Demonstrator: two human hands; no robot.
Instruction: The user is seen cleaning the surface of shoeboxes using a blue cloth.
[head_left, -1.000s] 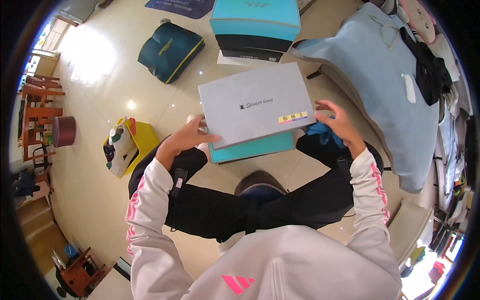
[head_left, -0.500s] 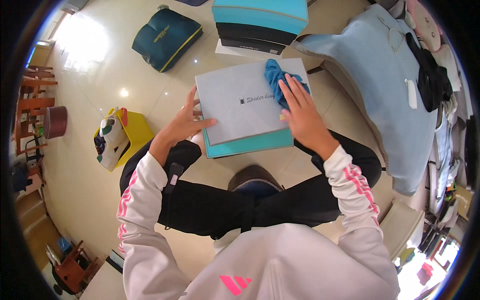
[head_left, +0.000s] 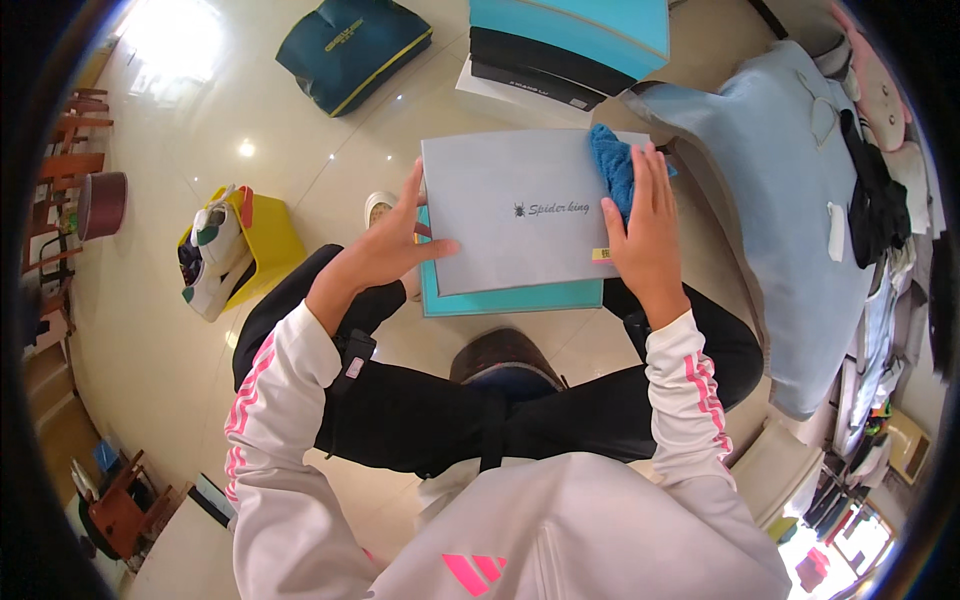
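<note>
On the lap, seen from the head camera: a flat grey box lid (head_left: 515,212), resting on top of a teal box (head_left: 510,297) whose edge peeks out along the left and lower sides. Left hand (head_left: 390,250) gripping the lid's left edge, thumb lying on the top face, fingers (head_left: 412,190) reaching up along the side. Right hand (head_left: 645,225) laid flat and spread on the lid's right part, pressing down on a blue cloth (head_left: 610,165) bunched under the fingertips near the upper right corner; palm open, not clenched round anything. Small yellow label (head_left: 600,254) just beside the heel of that hand.

Below, black trousers (head_left: 430,415) over crossed legs, and white sleeves with pink stripes (head_left: 695,385). Beyond the lid, a stack of boxes (head_left: 570,45) in teal, black and white, close to its far edge. Farther left on the glossy cream floor (head_left: 170,140), a dark green bag (head_left: 350,45), well apart from the hands. Near the left knee, a yellow box (head_left: 265,235) with white sneakers (head_left: 215,255) on it. To the right, a large pale blue cushion (head_left: 790,190), just beside the right hand, with black cloth (head_left: 875,200) draped over its far side. Wooden chairs (head_left: 60,170) at the left rim.
</note>
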